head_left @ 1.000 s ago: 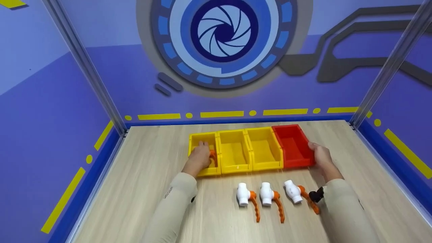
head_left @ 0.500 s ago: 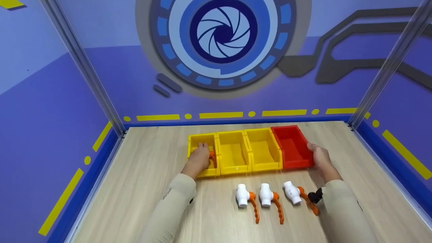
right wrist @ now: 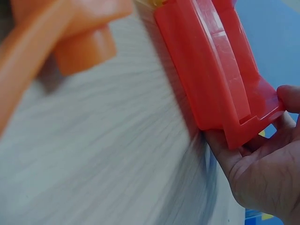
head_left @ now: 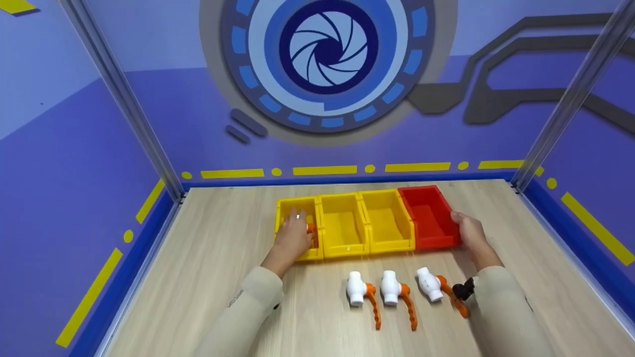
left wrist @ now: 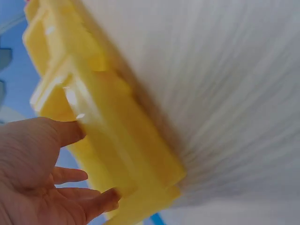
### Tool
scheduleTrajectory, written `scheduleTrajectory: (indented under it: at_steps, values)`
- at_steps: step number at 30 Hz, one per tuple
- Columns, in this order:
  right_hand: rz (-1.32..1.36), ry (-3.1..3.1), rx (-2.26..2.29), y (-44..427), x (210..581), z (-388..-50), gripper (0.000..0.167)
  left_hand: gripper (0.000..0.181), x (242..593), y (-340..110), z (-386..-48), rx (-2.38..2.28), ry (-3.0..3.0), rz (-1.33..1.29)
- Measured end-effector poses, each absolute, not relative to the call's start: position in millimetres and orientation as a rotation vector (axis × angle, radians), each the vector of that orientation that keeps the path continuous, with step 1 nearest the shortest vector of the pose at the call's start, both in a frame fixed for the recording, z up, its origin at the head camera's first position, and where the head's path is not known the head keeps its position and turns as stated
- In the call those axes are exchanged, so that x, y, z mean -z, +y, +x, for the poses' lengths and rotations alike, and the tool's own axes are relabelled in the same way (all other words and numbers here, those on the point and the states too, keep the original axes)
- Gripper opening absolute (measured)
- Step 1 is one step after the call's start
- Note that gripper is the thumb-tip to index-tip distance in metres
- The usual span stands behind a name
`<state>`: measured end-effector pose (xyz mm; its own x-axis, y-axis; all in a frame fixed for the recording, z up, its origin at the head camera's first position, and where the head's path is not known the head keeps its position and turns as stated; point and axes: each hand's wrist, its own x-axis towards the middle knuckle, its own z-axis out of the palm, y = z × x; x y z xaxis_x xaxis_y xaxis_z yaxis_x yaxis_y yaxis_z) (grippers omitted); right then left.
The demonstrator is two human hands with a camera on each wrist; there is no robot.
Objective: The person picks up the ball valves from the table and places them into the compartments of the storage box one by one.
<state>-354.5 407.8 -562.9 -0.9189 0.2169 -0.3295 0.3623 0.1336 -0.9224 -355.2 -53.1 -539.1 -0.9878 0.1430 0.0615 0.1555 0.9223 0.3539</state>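
My left hand (head_left: 291, 241) reaches over the leftmost yellow bin (head_left: 314, 254). In the left wrist view its fingers (left wrist: 101, 204) are spread and loosely bent beside the yellow bin wall, with nothing pinched between them. Inside that bin an orange valve handle (head_left: 311, 229) shows; the hand covers the rest. On the other side, my right hand (head_left: 474, 237) grips the outer wall of the red bin (head_left: 430, 218). The right wrist view has the thumb (right wrist: 287, 97) at the red rim and other fingers under the bin's edge.
Two more yellow bins, the left one (head_left: 344, 223) and the right one (head_left: 387, 220), join the row. In front lie three white ball valves with orange handles: left (head_left: 355, 288), middle (head_left: 390, 288) and right (head_left: 429, 284), the last near my right sleeve. Panels enclose the wooden table (head_left: 223, 277).
My left hand's fingers have loosened and spread from a curled pose inside the left bin. The hand has shifted slightly. My right hand keeps its grip on the red bin.
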Motion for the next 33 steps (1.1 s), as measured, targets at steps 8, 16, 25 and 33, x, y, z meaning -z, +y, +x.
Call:
scheduleTrajectory:
  at_steps: [8, 16, 25, 33]
  values:
    - [0.586, 2.276, 1.91, 408, 563, -353, 0.066, 0.058, 535, -56, -326, 0.513, -2.891, -0.443]
    - [0.591, 2.302, 1.876, 407, 562, -353, 0.068, 0.062, 538, -57, -291, 0.466, -2.864, -0.517]
    - [0.497, 2.421, 1.755, 409, 557, -353, 0.062, 0.058, 541, -55, -265, 0.526, -2.785, -0.569]
    - [0.54, 2.383, 1.799, 407, 560, -352, 0.064, 0.061, 545, -54, -249, 0.51, -2.903, -0.592]
